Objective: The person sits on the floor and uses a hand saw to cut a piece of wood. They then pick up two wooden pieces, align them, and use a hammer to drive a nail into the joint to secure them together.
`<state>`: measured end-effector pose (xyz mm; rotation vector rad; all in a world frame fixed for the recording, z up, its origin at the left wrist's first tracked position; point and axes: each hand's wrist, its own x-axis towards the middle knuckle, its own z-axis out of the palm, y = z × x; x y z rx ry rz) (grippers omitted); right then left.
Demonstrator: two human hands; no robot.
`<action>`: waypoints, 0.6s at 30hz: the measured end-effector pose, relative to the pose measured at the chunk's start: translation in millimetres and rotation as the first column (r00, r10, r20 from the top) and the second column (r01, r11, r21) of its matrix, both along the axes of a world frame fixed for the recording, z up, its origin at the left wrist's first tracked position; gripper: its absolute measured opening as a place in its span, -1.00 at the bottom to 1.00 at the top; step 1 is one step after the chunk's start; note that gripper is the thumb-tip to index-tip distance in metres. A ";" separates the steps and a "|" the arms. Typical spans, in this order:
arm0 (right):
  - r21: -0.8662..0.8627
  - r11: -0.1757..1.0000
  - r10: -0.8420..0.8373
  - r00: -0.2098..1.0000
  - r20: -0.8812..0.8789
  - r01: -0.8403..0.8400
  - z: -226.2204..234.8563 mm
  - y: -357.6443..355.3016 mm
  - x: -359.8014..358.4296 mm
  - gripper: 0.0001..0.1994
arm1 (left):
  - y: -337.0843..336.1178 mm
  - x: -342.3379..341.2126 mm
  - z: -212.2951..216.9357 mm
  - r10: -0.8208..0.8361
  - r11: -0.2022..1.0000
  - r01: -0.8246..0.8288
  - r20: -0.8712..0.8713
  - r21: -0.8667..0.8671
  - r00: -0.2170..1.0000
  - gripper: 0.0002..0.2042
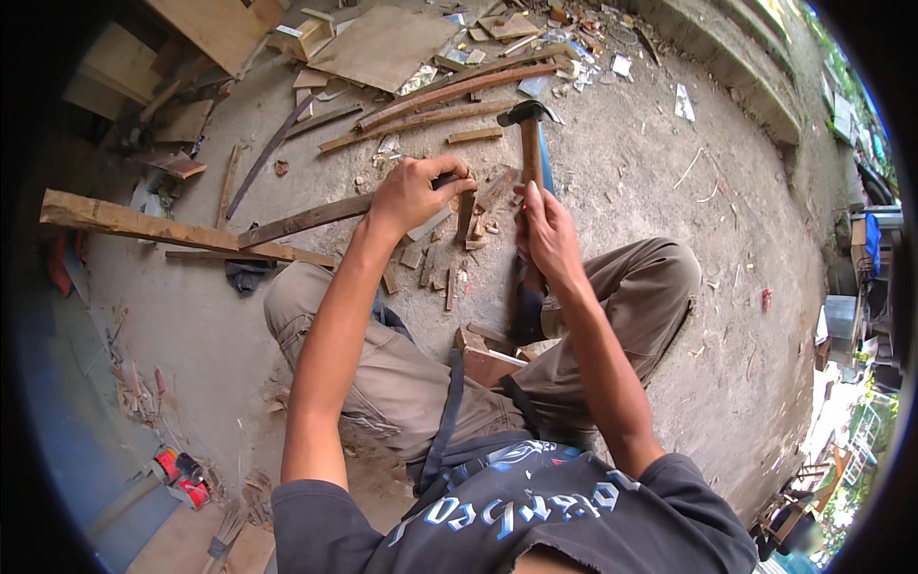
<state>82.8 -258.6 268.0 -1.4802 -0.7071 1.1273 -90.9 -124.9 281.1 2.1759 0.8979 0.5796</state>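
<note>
My left hand (413, 196) is closed round the far end of a long wooden strip (311, 220), its thumb and forefinger pinched together; whether they also hold something small, I cannot tell. Just under those fingertips a short wood piece (466, 218) stands on the ground. To the right, my right hand (550, 230) grips the wooden handle of a hammer (532, 143). Its dark metal head is raised, pointing away from me. A narrow blue thing shows behind the handle, mostly hidden.
I sit on a dusty floor, knees bent. A thicker beam (143, 222) lies under the strip at left. Wood offcuts (427, 263) litter the ground between my legs, by a small wooden block (490, 366). Longer strips (449, 96) and a board (387, 46) lie farther off. A red tool (182, 475) sits lower left.
</note>
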 end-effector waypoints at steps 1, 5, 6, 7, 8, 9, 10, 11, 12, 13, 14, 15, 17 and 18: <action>-0.085 0.993 0.095 0.983 0.155 -0.083 33.1 -12.9 4.8 -0.64 | -0.9 -2.4 1.1 0.000 1.000 0.000 -0.009 0.013 1.000 -0.78; -0.113 0.955 0.287 0.765 0.577 -0.273 96.4 -47.6 12.0 -0.71 | 7.7 1.2 -1.8 -0.008 1.000 0.009 0.034 -0.021 0.999 -0.77; -0.110 0.944 0.312 0.732 0.605 -0.312 103.0 -51.8 10.8 -0.72 | 8.8 1.3 -4.6 -0.003 0.999 0.005 0.037 -0.032 0.999 -0.77; -0.106 0.932 0.332 0.701 0.631 -0.346 108.5 -55.9 9.3 -0.73 | 9.3 1.7 -5.0 -0.003 0.999 0.005 0.037 -0.042 0.999 -0.77; -0.104 0.919 0.351 0.668 0.656 -0.380 111.2 -58.0 8.6 -0.73 | 9.1 1.6 -5.6 -0.002 0.999 0.004 0.037 -0.052 0.999 -0.77; -0.095 0.915 0.350 0.652 0.673 -0.392 111.2 -58.5 8.7 -0.73 | 7.6 0.9 -6.6 0.009 0.999 -0.007 0.042 -0.033 0.999 -0.77; -0.085 0.912 0.345 0.637 0.690 -0.402 109.9 -58.2 9.1 -0.73 | 6.9 0.9 -6.7 0.017 1.000 -0.016 0.047 -0.012 0.999 -0.77; -0.075 0.908 0.339 0.621 0.707 -0.412 109.5 -57.7 9.2 -0.73 | 6.9 0.7 -7.1 0.024 1.000 -0.025 0.053 0.009 0.998 -0.77; -0.045 0.918 0.310 0.643 0.700 -0.394 113.9 -57.0 7.3 -0.73 | 8.9 0.8 -8.0 0.014 1.000 -0.015 0.050 0.013 0.999 -0.77; -0.019 0.925 0.286 0.664 0.691 -0.378 121.1 -56.6 4.0 -0.73 | 9.9 0.6 -9.1 0.007 1.000 -0.008 0.046 0.011 0.999 -0.77; 0.007 0.932 0.261 0.686 0.680 -0.362 124.9 -56.0 1.4 -0.74 | 10.4 0.2 -10.3 0.000 1.000 0.000 0.043 0.010 0.999 -0.76; 0.000 0.931 0.266 0.679 0.685 -0.365 124.8 -53.4 0.4 -0.74 | 10.4 -0.3 -11.7 0.002 1.000 -0.002 0.046 0.010 0.999 -0.76; -0.009 0.932 0.265 0.664 0.699 -0.362 126.5 -47.6 -0.6 -0.74 | 11.1 0.4 -8.5 -0.003 1.000 0.002 0.057 0.018 0.998 -0.75; -0.055 0.921 0.302 0.618 0.726 -0.386 121.2 -48.3 1.6 -0.74 | 9.4 -0.6 -7.8 -0.006 1.000 0.006 0.063 0.013 0.998 -0.75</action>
